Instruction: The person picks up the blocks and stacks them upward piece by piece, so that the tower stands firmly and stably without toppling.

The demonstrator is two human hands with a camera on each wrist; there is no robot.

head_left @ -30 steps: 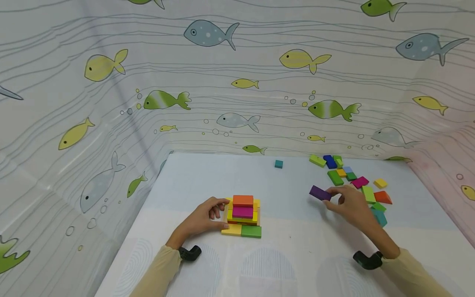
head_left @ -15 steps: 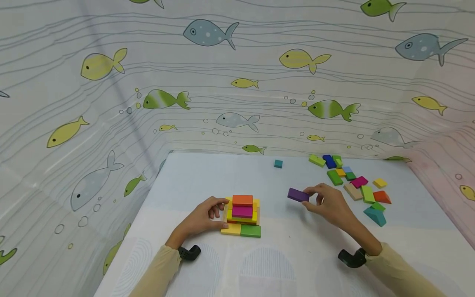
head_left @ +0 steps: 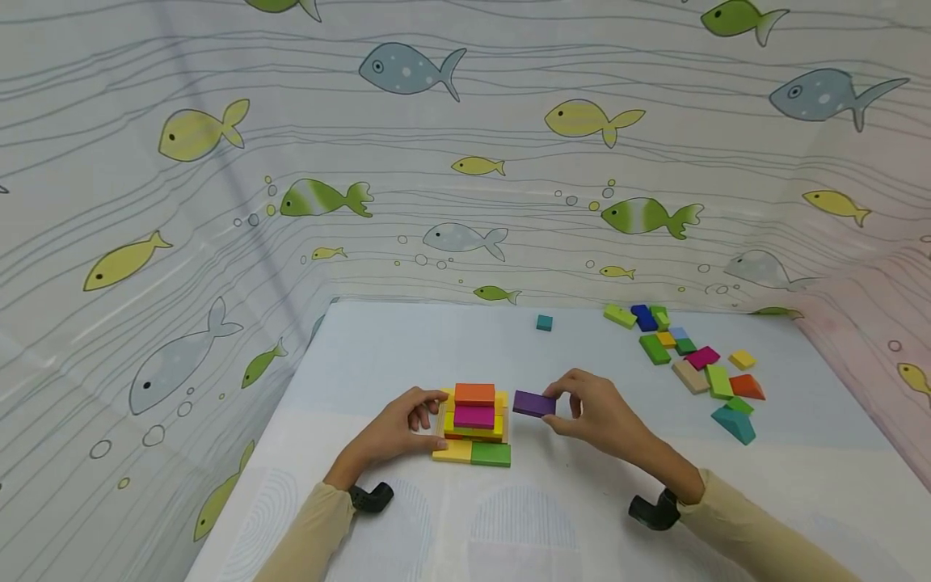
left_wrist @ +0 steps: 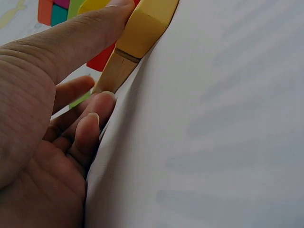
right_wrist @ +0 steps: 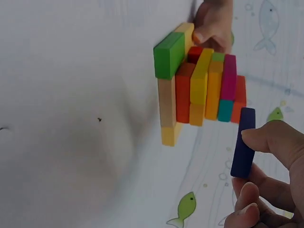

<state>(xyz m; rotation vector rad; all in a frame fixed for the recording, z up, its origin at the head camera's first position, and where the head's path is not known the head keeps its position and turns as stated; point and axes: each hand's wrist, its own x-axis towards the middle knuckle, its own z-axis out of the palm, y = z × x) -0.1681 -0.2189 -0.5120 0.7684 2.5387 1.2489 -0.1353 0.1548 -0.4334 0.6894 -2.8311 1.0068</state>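
A layered stack of coloured wooden blocks stands on the table, with an orange block (head_left: pixel 474 394) on top and a magenta block (head_left: pixel 474 416) in front of it. At its front base lie a yellow block (head_left: pixel 452 451) and a green block (head_left: pixel 490 455). My left hand (head_left: pixel 396 424) steadies the stack's left side, thumb against the yellow base block (left_wrist: pixel 149 23) in the left wrist view. Just right of the stack, my right hand (head_left: pixel 596 412) pinches a purple block (head_left: pixel 533 403) by its right end. In the right wrist view this block (right_wrist: pixel 244 147) looks dark blue, near the stack's top.
Several loose blocks lie scattered at the back right, among them a tan block (head_left: pixel 690 377), a teal triangle (head_left: pixel 735 423) and an orange-red piece (head_left: pixel 747 386). A small teal block (head_left: pixel 544 322) sits alone near the back. Fish-patterned sheeting (head_left: pixel 407 145) surrounds the table.
My right hand has carried the purple block leftward and slightly nearer, from beside the loose blocks to just right of the stack. My left hand has stayed at the stack.
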